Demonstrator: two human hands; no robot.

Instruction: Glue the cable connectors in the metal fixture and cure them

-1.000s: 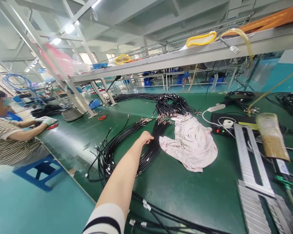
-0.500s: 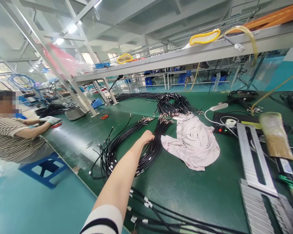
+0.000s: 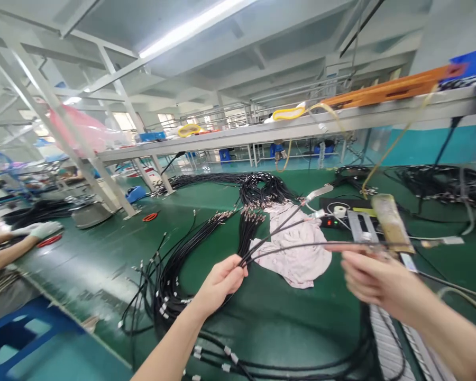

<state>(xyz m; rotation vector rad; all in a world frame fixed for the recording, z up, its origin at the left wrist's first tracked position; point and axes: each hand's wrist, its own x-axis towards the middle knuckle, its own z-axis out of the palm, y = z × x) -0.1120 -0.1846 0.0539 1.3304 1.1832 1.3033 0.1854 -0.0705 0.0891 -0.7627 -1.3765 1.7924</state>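
Observation:
Near the middle of the head view my left hand [image 3: 222, 279] is closed around several thin black cables [image 3: 275, 232]. Their metal-tipped ends fan out up and to the right. One cable [image 3: 297, 245] runs on to my right hand [image 3: 381, 286], which pinches it with the index finger stretched along it. That hand is slightly blurred, over a ribbed metal fixture [image 3: 386, 338]. Beneath and left of my left hand lies a large curved bundle of black cables [image 3: 168, 275] with white labels. A crumpled pale pink cloth [image 3: 301, 264] lies behind the held cables.
More coiled black cables [image 3: 262, 188] lie at the back of the green table [image 3: 206, 196]. A black box [image 3: 329, 216] with lit buttons and a taped brown-handled tool [image 3: 392, 225] stand right. Red-handled scissors [image 3: 149, 217] lie left, near a co-worker's gloved hand [image 3: 45, 229]. A metal shelf [image 3: 230, 138] spans above.
My left hand has lifted several cables off the bundle and come nearer. My right hand has entered from the right and grips one cable. The view has turned to the right.

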